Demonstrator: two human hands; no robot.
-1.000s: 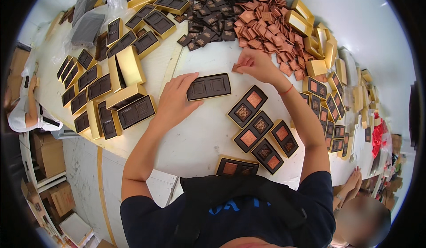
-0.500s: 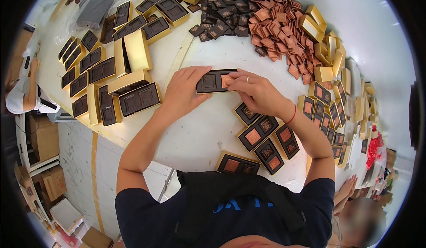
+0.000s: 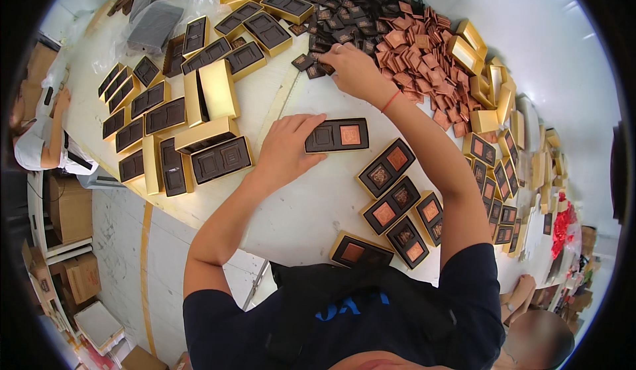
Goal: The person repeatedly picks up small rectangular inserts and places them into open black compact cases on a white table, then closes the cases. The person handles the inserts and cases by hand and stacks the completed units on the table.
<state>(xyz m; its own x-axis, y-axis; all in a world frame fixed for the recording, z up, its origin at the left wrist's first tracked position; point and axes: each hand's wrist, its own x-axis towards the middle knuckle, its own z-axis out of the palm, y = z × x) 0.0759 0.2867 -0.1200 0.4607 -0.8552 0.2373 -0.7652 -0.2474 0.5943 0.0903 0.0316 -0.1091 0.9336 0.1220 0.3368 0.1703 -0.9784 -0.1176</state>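
My left hand (image 3: 285,146) grips the left end of a small box (image 3: 336,150) with a black two-compartment insert. In its right compartment lies a copper-coloured square (image 3: 350,135); the left compartment is bare. At the near left edge of a heap of dark wrapped squares (image 3: 344,22), my right hand (image 3: 354,68) has its fingers bent together, tips down among the squares. Whether a square is between those fingertips I cannot make out. Beside the dark heap, on its right, is a pile of copper squares (image 3: 424,52).
Gold boxes with bare black inserts (image 3: 165,115) crowd the left. Below my right forearm sit several filled boxes (image 3: 391,204); more filled boxes (image 3: 490,178) line the right. Gold lids (image 3: 500,92) are stacked at the far right. Other people (image 3: 43,138) work on both sides.
My right hand has left the copper square in the box and moved up to the dark heap. The box stays in my left hand. A filled box on the right shows more fully.
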